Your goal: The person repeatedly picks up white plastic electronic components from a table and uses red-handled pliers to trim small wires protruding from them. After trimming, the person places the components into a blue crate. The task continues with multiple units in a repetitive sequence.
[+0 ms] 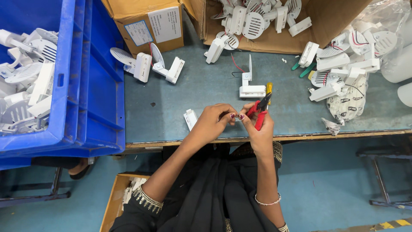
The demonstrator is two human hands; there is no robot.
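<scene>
Down at the near edge of the counter, seen from the head camera, two hands meet: the left hand pinches its fingertips together on something too small to make out, and the right hand has its grip closed around one pair of red-handled pliers, whose dark nose points up and away from the body. Just beyond the pliers stands one white bracket part with a yellow-handled tool touching its right side. One small white piece lies just left of the left hand. Two white fan-shaped units rest farther left, near a cardboard box. One blue crate at the left holds many white parts, too piled to count. Another open carton at the top and a heap of parts at the right are equally uncountable. Nothing lies between the hands and the bracket.
</scene>
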